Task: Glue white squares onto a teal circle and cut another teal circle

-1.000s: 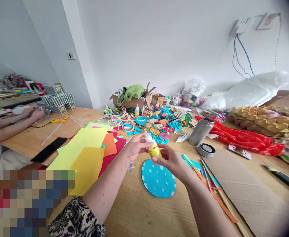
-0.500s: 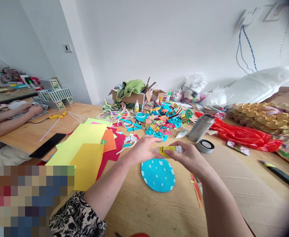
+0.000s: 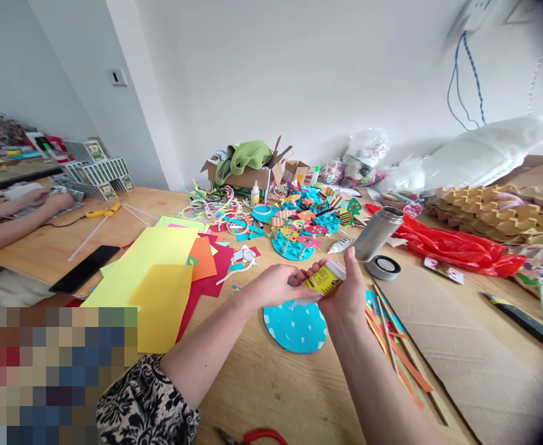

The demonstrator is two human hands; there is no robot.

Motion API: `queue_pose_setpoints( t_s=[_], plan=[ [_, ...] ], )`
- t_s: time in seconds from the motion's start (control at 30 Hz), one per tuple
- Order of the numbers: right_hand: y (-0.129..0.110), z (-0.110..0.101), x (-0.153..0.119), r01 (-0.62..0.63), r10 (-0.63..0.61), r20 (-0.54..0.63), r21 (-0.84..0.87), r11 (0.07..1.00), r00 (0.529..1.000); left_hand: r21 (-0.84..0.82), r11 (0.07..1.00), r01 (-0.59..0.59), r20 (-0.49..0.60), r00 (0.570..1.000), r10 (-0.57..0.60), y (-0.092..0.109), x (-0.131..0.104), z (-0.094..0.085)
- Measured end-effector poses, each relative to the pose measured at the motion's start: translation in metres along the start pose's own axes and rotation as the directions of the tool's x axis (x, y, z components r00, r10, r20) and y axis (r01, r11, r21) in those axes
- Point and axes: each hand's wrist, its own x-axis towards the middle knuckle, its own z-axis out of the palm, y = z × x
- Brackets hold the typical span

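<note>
A yellow-labelled glue bottle (image 3: 326, 279) lies tilted across my right hand (image 3: 346, 296), whose fingers curl round it from behind with the thumb pointing up. My left hand (image 3: 283, 285) pinches at the bottle's left end, where its fingertips partly hide the tip. Just below both hands, a round blue disc (image 3: 295, 327) with pale patches rests flat on the wooden table (image 3: 262, 383). Orange and green paper strips (image 3: 404, 358) and thin sticks lie to the right of my right forearm.
Yellow sheets (image 3: 160, 272) and a black phone (image 3: 85, 269) lie left. Behind are blue and patterned paper crafts (image 3: 299, 216), a metal flask (image 3: 378, 235) and its lid (image 3: 383, 267). Cardboard (image 3: 466, 352) and a cutter (image 3: 522, 321) lie right, red-handled pliers (image 3: 265, 436) in front. Another person's hands (image 3: 49, 201) are far left.
My right hand has turned palm up around the bottle, and the bottle's left end has dipped. My left hand has moved in, its fingers now at that end. The view has shifted slightly.
</note>
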Motion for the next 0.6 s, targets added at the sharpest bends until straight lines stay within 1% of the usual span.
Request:
queue_pose_setpoints(
  t_s=[0.03, 0.1, 0.17, 0.2, 0.27, 0.33, 0.43, 0.5, 0.6],
  plan=[
    [0.001, -0.002, 0.001, -0.024, 0.025, -0.039, 0.022, 0.999, 0.999, 0.018, 1.000, 0.018, -0.001, 1.000, -0.018, -0.002, 0.001, -0.003],
    [0.004, -0.004, 0.003, -0.076, 0.091, -0.140, 0.107, 0.991, 0.986, 0.034, 0.999, 0.042, -0.069, 0.997, -0.040, -0.005, 0.002, -0.010],
    [0.005, -0.006, 0.003, -0.095, 0.121, -0.173, 0.150, 0.984, 0.977, 0.029, 0.998, 0.052, -0.148, 0.988, -0.047, -0.006, 0.003, -0.016],
    [0.006, -0.006, 0.002, -0.090, 0.116, -0.175, 0.155, 0.984, 0.978, 0.021, 0.998, 0.056, -0.167, 0.985, -0.052, -0.006, 0.003, -0.018],
    [0.007, -0.006, 0.001, -0.062, 0.077, -0.136, 0.110, 0.992, 0.988, 0.001, 0.998, 0.064, -0.167, 0.984, -0.063, -0.006, 0.003, -0.020],
    [0.008, -0.005, 0.000, -0.031, 0.033, -0.071, 0.026, 0.999, 0.997, -0.027, 0.997, 0.068, -0.153, 0.986, -0.071, -0.007, 0.003, -0.019],
    [0.009, -0.005, -0.002, -0.036, 0.035, -0.016, -0.056, 0.998, 0.999, -0.056, 0.997, 0.060, -0.154, 0.986, -0.068, -0.007, 0.003, -0.017],
    [0.010, -0.005, -0.003, -0.052, 0.051, -0.003, -0.052, 0.997, 0.999, -0.062, 0.996, 0.059, -0.166, 0.984, -0.069, -0.006, 0.003, -0.017],
    [0.012, -0.003, -0.005, -0.056, 0.056, 0.026, 0.003, 0.998, 0.998, -0.055, 0.997, 0.059, -0.180, 0.981, -0.069, -0.003, 0.002, -0.017]
  ],
)
